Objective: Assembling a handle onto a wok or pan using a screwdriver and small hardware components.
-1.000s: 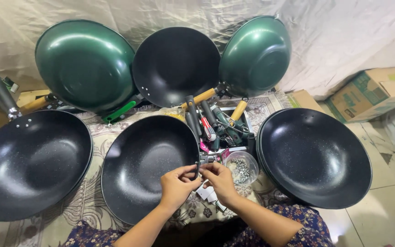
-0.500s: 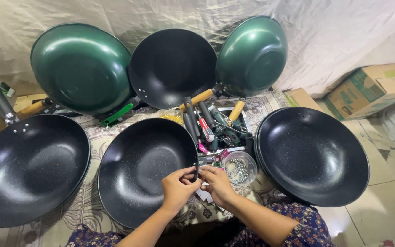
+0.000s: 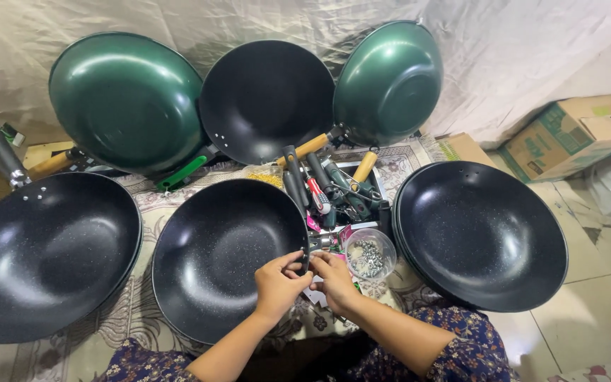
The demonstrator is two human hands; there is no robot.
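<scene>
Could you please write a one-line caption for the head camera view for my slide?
Both hands, left hand and right hand, meet at the rim of the middle black wok beside a clear cup of screws.

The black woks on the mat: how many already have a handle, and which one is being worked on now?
Looks done: the left black wok has a handle. In hand: the left hand and right hand pinch the rim of the centre wok, which shows no handle. Left: the right wok shows no handle; loose handles and a cup of screws wait beside it.
</scene>
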